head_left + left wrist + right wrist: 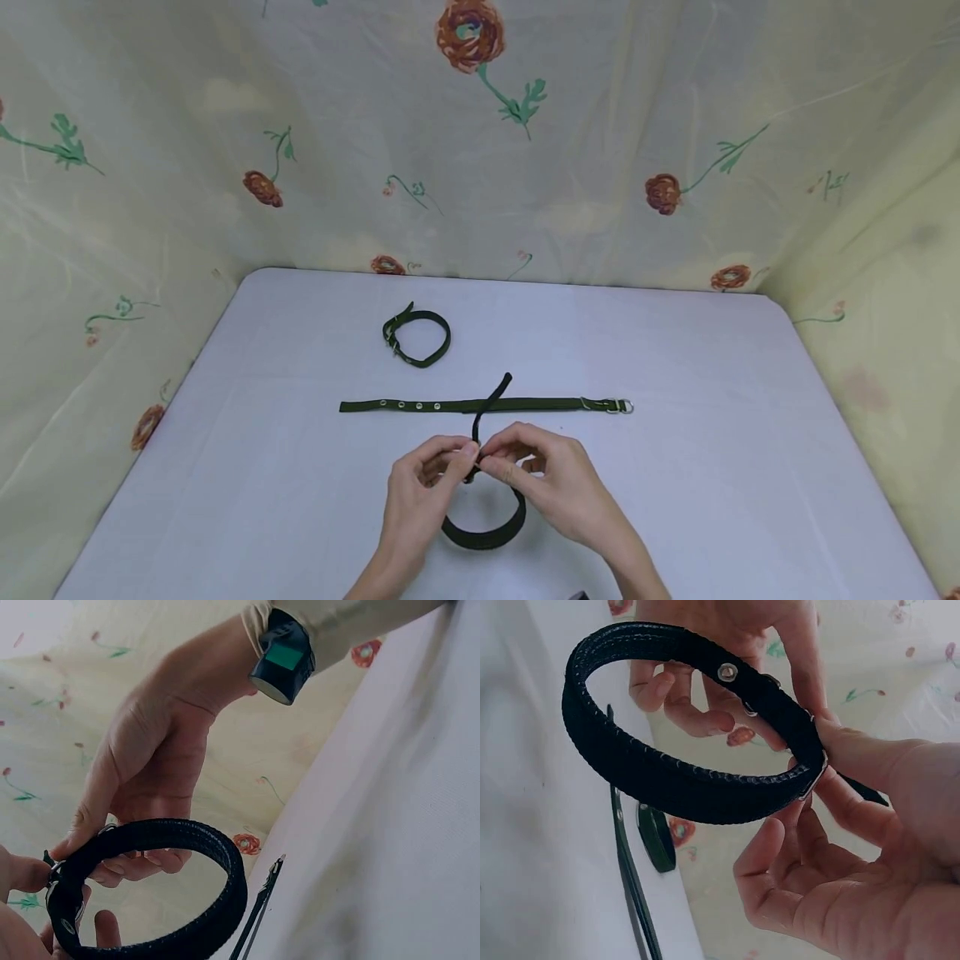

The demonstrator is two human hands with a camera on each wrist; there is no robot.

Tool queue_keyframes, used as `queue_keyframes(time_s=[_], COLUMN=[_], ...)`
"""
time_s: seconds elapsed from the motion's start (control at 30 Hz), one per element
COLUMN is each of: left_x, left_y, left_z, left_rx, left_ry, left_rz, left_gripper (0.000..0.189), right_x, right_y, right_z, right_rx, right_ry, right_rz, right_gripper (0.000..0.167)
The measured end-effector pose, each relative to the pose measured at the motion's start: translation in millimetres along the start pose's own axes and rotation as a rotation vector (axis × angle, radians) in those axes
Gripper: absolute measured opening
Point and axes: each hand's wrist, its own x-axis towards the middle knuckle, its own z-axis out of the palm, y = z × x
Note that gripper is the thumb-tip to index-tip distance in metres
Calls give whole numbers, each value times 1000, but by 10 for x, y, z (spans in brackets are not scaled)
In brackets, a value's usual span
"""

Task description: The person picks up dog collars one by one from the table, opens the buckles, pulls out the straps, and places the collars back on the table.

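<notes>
Both hands pinch a black pet-style collar [483, 540], bent into a loop, at its metal buckle. My left hand [425, 483] grips it from the left, thumb and index finger at the buckle. My right hand [558, 483] pinches the same spot from the right. A free strap end sticks up beyond the fingers. In the left wrist view the collar [238, 892] hangs in front of the right hand [154, 754]. The right wrist view shows a metal eyelet in the collar [622, 761]; fingers partly hide the buckle.
A dark green collar [525, 405] lies straight across the white table [712, 483], eyelets left, buckle and ring right. Behind it sits another dark green collar [438, 350], fastened in a loop. Flower-patterned cloth [585, 125] surrounds the table's back and sides.
</notes>
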Motion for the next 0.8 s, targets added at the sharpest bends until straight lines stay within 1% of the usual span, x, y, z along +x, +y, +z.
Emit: queue_keyframes(time_s=[0.17, 0.27, 0.33, 0.4, 0.47, 0.5, 0.6, 0.67, 0.73, 0.8], left_x=[-11, -19, -22, -20, -13, -7, 9, 17, 20, 22], left_y=[2, -3, -9, -13, -15, -14, -14, -12, -8, -5], left_z=[8, 15, 16, 13, 6, 2, -15, -26, -39, -51], left_rx=[42, 57, 61, 57, 50, 43, 18, 3, 0, 1], left_ry=[-4, -21, -37, -52, -65, -72, -88, -99, -103, -110], left_rz=[-10, -7, -4, 2, 3, 1, -10, -22, -31, -38], left_gripper=[32, 31, 32, 33, 34, 35, 37, 40, 41, 42], right_x=[7, 12, 8, 4, -10, -17, -29, -35, -33, -29], right_y=[3, 13, 17, 22, 22, 22, 30, 42, 59, 76], right_z=[-62, -83, -73, -41, 4, 26, 78, 91, 89, 78], right_rx=[75, 100, 113, 93, 43, 3, -129, -189, -223, -243], right_ry=[-126, -183, -193, -168, -105, -64, 59, 116, 141, 150], right_rz=[67, 75, 65, 24, -45, -91, -229, -300, -355, -399], right_gripper=[21, 21, 17, 12, 3, 3, 17, 24, 25, 25])
